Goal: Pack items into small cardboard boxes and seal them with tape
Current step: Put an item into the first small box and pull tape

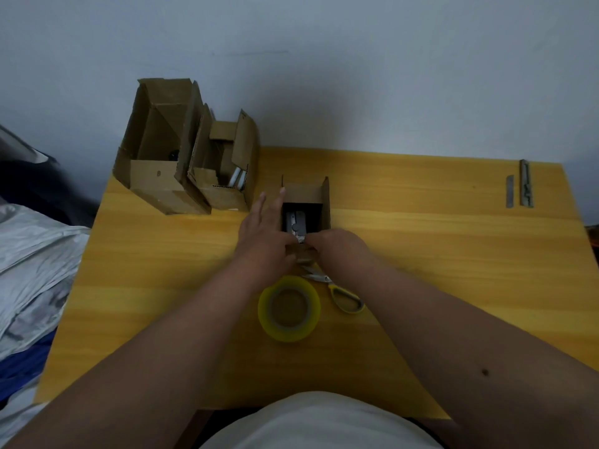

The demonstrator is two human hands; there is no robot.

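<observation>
A small open cardboard box [325,202] stands at the middle of the yellow wooden table [453,241]. Inside it lies a silver metal item [296,225]. My left hand [262,234] rests flat against the box's left side, fingers stretched out. At the box's near edge my right hand [340,247] pinches the near flap. A roll of yellow tape [289,308] lies just in front of my hands. Yellow-handled scissors [343,294] lie beside the roll, to its right.
Two larger open cardboard boxes [155,176] [227,186] stand at the table's far left corner, the right one holding white items. Two metal strips [525,183] lie at the far right. Grey fabric [29,254] is piled left of the table. A wall is behind.
</observation>
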